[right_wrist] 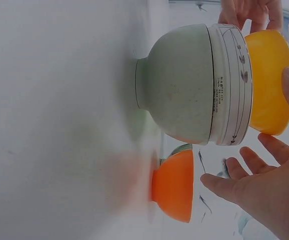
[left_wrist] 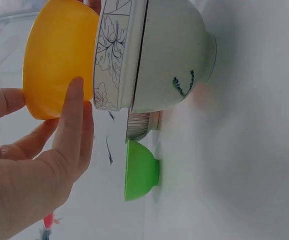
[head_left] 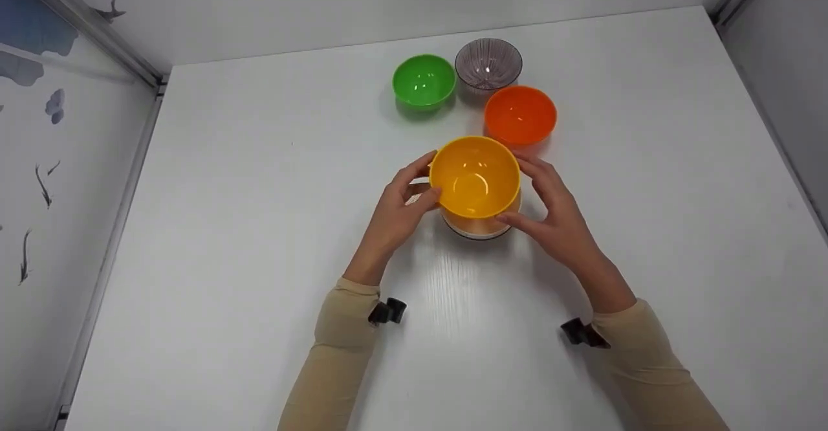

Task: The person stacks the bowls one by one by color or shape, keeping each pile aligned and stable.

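Observation:
A yellow bowl sits upright at the top of a stack, held between both hands. My left hand grips its left side, thumb at the near rim and fingers farther round the wall. On the opposite side, my right hand holds it, with the thumb at the near rim and a fingertip at the far right. Beneath it, the left wrist view shows a bowl with a leaf-patterned rim band set in a pale greenish-white bowl, which stands on the table. The yellow bowl's base is hidden inside the patterned one.
Beyond the stack stand an orange bowl, a green bowl and a ribbed, see-through purplish bowl, close together on the white table. Panels with painted fish border the table at the back and left.

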`<act>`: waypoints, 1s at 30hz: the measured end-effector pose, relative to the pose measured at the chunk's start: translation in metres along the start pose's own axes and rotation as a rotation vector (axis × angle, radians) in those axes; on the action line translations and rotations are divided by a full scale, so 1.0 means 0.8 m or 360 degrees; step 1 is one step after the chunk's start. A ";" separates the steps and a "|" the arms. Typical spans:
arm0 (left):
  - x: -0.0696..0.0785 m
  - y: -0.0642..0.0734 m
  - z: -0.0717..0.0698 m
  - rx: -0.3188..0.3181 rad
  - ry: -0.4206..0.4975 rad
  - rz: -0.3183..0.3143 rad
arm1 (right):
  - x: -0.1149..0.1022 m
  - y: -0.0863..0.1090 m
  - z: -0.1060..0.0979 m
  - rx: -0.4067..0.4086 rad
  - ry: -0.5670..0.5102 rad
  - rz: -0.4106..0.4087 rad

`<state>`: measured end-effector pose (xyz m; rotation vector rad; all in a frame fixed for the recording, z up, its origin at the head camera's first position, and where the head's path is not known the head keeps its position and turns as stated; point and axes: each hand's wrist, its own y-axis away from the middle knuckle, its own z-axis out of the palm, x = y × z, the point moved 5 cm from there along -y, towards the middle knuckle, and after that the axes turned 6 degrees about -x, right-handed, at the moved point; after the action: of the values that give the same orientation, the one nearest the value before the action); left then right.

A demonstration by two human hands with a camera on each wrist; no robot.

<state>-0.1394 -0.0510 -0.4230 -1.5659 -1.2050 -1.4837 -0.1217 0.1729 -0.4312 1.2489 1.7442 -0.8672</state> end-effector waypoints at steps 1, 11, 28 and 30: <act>-0.001 0.002 0.001 0.0006 -0.0074 -0.0006 | 0.001 0.001 0.000 0.0006 0.0004 0.0005; -0.016 0.016 0.015 -0.0041 -0.0370 0.0149 | 0.011 0.011 0.003 -0.0026 0.0000 0.0041; -0.029 0.013 0.019 -0.0031 -0.0386 0.0204 | 0.019 0.014 -0.001 -0.0076 0.0031 0.0073; -0.031 0.014 0.019 -0.0032 -0.0384 0.0216 | 0.021 0.014 0.000 -0.0080 0.0033 0.0061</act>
<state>-0.1217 -0.0453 -0.4478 -1.8432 -1.1915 -1.2510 -0.1139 0.1831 -0.4467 1.2582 1.7419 -0.7860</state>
